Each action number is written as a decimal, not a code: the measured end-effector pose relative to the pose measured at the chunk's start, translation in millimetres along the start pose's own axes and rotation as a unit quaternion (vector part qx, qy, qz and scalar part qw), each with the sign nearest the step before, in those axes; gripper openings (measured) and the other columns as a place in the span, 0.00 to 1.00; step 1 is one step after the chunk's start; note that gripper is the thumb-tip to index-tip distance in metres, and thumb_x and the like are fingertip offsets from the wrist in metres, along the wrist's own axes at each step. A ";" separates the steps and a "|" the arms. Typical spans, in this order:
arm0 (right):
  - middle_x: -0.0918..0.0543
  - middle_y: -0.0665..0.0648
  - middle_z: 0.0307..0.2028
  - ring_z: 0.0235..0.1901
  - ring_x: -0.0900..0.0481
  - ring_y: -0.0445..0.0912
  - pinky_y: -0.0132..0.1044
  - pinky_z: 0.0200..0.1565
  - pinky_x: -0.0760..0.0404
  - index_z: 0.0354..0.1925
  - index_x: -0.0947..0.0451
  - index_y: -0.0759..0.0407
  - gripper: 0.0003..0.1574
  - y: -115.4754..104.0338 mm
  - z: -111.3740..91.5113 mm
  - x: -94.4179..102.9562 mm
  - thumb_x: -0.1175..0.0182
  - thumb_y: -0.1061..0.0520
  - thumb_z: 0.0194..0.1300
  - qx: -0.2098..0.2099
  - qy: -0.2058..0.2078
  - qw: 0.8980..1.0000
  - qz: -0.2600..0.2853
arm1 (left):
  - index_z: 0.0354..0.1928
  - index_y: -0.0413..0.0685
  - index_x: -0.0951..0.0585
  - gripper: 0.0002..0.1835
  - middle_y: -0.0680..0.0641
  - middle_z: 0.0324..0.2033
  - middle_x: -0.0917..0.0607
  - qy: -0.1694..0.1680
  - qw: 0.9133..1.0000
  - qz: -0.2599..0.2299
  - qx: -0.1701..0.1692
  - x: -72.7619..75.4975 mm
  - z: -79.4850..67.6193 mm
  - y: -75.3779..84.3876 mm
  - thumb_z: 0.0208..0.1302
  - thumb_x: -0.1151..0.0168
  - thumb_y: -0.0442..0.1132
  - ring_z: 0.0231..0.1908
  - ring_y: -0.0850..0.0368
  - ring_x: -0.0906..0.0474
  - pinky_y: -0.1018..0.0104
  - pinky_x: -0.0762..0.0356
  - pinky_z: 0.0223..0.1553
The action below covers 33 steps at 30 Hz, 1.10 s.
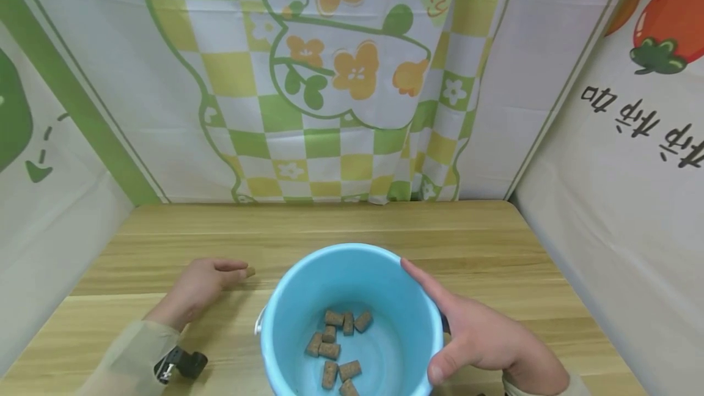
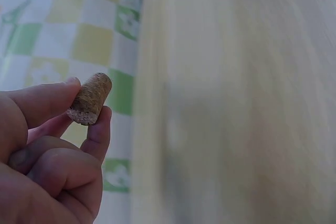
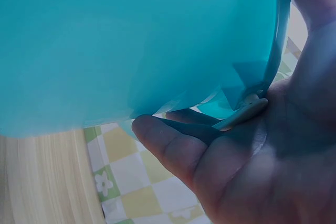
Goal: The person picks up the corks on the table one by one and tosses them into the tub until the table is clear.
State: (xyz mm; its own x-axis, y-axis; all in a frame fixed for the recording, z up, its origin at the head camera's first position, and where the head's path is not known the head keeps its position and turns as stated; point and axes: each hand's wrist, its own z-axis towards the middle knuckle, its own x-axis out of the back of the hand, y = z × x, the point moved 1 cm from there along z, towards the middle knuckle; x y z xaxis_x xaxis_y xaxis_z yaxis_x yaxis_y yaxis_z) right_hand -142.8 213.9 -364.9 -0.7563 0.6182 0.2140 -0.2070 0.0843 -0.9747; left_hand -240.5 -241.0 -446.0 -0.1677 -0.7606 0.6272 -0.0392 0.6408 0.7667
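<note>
My left hand (image 1: 206, 289) pinches a cork (image 2: 91, 98) between thumb and fingers, above the table to the left of the bucket. In the left wrist view the cork tilts, with one pale end facing down. A light-blue bucket (image 1: 299, 280) stands at the near middle of the table. Several corks (image 1: 329, 351) lie scattered on its bottom. My right hand (image 1: 481, 332) grips the bucket's right side, its thumb and forefinger at the rim. In the right wrist view the other fingers (image 3: 170, 145) lie along the outer wall, near the handle joint (image 3: 251, 103).
The wooden table (image 1: 451, 231) ends at a patterned curtain (image 1: 341, 157) at the back. White printed cloth walls (image 1: 610, 200) stand at both sides. A white handle end (image 1: 259, 321) sticks out from the bucket's left side. A small black device (image 1: 184, 362) sits at the left wrist.
</note>
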 end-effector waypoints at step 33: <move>0.43 0.71 0.71 0.61 0.31 0.65 0.49 0.55 0.24 0.80 0.72 0.39 0.77 -0.3 1.1 -1.0 0.24 0.47 0.56 0.013 -0.005 1.000 0.007 | 0.52 0.56 0.13 0.18 0.52 0.53 0.16 -0.040 0.987 0.006 -0.155 41.8 -82.0 183.2 0.65 0.33 0.55 0.45 0.56 0.17 0.57 0.22 0.34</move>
State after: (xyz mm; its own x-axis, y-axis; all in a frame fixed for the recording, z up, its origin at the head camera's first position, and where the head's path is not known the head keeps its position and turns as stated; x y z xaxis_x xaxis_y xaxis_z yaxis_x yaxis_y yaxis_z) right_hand -142.6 212.3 -364.7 -0.7652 0.6115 0.2014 -0.2128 0.0549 -0.9755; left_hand -174.0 -163.9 -268.0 -0.2437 -0.7344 0.6335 0.2644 0.5781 0.7719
